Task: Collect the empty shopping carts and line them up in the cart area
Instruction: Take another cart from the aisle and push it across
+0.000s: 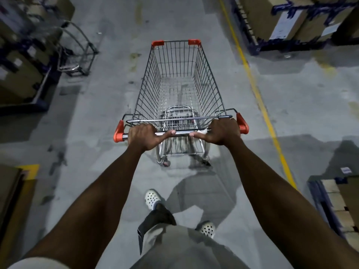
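Observation:
An empty wire shopping cart (pixel 179 82) with orange corner caps stands in front of me on the grey concrete floor, its basket pointing away. My left hand (pixel 144 135) grips the metal handle bar near its left orange end. My right hand (pixel 221 132) grips the same bar near the right orange end. Both thumbs lie along the bar toward the middle. The basket holds nothing.
A grey hand trolley (pixel 81 47) stands at the left by a pallet of cardboard boxes (pixel 21 61). More boxed pallets sit at the top right (pixel 295 22) and lower right (pixel 342 202). A yellow floor line (pixel 258 94) runs along the right of the aisle.

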`<action>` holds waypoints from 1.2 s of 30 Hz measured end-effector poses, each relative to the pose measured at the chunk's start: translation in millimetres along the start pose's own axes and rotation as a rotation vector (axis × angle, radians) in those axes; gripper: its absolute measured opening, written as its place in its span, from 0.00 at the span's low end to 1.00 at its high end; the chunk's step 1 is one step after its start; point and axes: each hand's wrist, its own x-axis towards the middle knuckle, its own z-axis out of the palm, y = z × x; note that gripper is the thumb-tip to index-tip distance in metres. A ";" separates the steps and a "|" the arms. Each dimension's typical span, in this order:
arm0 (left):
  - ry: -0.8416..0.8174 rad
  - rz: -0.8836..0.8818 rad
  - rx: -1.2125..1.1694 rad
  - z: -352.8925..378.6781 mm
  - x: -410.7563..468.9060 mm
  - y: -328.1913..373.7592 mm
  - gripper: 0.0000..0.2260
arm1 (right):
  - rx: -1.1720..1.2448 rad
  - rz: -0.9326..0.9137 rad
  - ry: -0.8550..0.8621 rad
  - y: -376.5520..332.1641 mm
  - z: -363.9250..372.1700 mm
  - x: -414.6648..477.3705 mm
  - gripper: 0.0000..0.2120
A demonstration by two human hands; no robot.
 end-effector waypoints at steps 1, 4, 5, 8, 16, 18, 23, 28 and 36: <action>-0.006 -0.009 -0.004 1.9 4.5 -6.5 0.45 | -0.006 -0.005 -0.002 -3.8 -1.5 8.5 0.49; -0.004 -0.038 -0.010 5.1 22.0 -24.3 0.46 | -0.010 0.002 0.004 -13.5 -4.2 35.0 0.49; -0.007 -0.047 -0.014 5.4 28.2 -29.9 0.46 | -0.012 0.005 0.007 -16.4 -5.1 43.4 0.49; -0.007 -0.050 -0.017 3.9 47.2 -44.9 0.45 | -0.015 0.001 0.026 -23.1 -8.4 68.6 0.49; -0.004 -0.043 -0.070 1.5 126.7 -89.9 0.44 | -0.008 0.015 0.096 -36.3 -20.6 159.0 0.48; -0.006 -0.037 -0.084 0.5 150.6 -101.6 0.45 | 0.003 0.027 0.101 -39.6 -26.7 183.5 0.50; -0.013 -0.003 -0.097 -11.4 214.1 -133.1 0.42 | 0.018 0.043 0.116 -49.0 -42.6 250.3 0.52; -0.023 0.048 -0.001 -12.8 288.5 -162.2 0.45 | 0.026 0.065 0.135 -50.5 -51.6 317.6 0.49; -0.011 0.029 -0.069 -24.7 438.6 -181.1 0.44 | 0.043 0.024 0.117 -16.9 -97.9 461.1 0.44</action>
